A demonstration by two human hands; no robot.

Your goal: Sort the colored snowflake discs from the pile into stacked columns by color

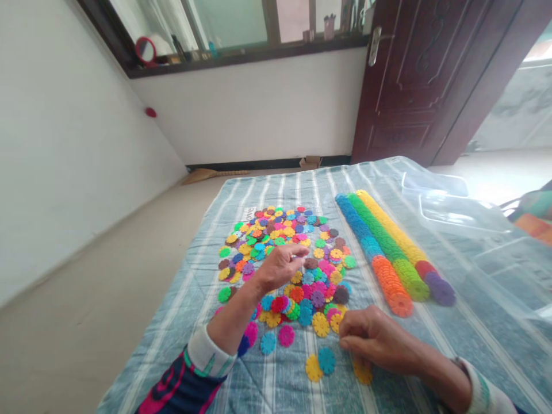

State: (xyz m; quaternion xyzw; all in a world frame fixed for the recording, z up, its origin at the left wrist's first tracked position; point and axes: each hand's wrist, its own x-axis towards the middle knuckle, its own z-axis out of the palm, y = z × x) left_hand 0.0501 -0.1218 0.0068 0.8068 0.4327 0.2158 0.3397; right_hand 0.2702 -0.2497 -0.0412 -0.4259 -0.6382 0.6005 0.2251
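Observation:
Over the middle of a pile of colourful notched plastic discs (318, 298), my left hand (280, 267) has its thumb and index finger stretched out, their tips slightly apart. The tips are close to a brown disc (310, 263), and the other fingers are curled in. My right hand (382, 340) is closed at the pile's near right edge, fingers curled and thumb pressed in. Partly under it shows a yellow disc (363, 372); whether the hand grips it is hidden. Left of that hand, a blue disc (326, 360) overlaps another yellow disc (314, 368).
Right of the pile lie three long rows of overlapping discs: blue to orange (357, 227), green (377, 230) and yellow ending in purple (390, 230). Clear plastic containers (463, 213) stand farther right on the striped bedcover (190, 299). Beyond are a windowsill and a dark red door (414, 75).

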